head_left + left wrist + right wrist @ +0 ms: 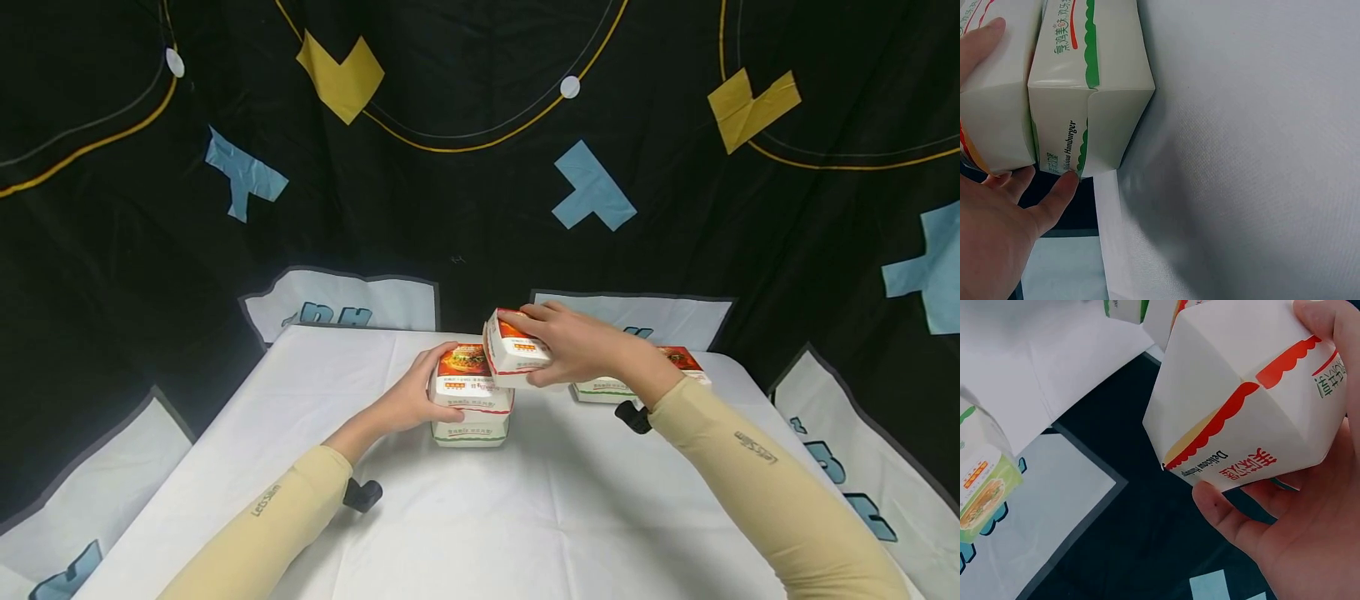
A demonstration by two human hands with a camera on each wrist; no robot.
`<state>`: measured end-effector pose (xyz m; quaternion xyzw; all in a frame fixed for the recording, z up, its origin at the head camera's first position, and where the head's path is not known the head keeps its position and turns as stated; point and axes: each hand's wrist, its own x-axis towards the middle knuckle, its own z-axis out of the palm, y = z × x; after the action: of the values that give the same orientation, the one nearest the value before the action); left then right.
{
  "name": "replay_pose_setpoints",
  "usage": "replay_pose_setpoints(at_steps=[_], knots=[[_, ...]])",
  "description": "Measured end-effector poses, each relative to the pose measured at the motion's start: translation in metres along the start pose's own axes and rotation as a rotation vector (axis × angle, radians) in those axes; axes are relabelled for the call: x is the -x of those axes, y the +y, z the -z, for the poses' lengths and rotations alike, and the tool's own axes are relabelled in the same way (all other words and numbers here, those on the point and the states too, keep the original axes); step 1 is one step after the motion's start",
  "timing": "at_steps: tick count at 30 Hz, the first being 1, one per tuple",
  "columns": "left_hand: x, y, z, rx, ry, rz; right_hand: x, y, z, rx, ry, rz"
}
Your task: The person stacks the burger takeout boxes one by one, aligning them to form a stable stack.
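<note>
Two hamburger boxes are stacked on the table. The upper box [471, 387] has a red top with a burger picture; the lower box [471, 434] has green scalloped trim. My left hand [416, 392] grips the stack from the left, thumb on the upper box's front; in the left wrist view fingertips touch the sides of both boxes. Just to the right and higher, my right hand [581, 343] holds a red-trimmed hamburger box [517, 360], raised and tilted. Its scalloped red edge shows in the right wrist view, with the thumb and fingers around it.
Partly behind the right forearm are a red-topped box [681, 360] and a green-trimmed box [600, 390]. A white cloth covers the table [480, 517]. Behind it hangs a black curtain [450, 217] with taped shapes and cords.
</note>
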<state>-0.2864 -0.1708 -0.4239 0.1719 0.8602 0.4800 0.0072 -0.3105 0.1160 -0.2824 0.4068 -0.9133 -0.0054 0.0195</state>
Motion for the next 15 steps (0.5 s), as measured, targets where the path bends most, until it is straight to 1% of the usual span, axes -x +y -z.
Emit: replay_pose_setpoints(at_steps=[4, 12, 15], knots=[[0.001, 0.001, 0.000, 0.004, -0.001, 0.004, -0.004, -0.003, 0.001, 0.017, 0.003, 0.021], [0.003, 0.001, 0.001, 0.015, -0.005, 0.023, -0.012, -0.010, 0.000, 0.038, -0.001, 0.029], [0.003, 0.000, 0.000, 0.018, -0.007, 0.019, -0.015, -0.012, 0.000, 0.044, 0.001, 0.031]])
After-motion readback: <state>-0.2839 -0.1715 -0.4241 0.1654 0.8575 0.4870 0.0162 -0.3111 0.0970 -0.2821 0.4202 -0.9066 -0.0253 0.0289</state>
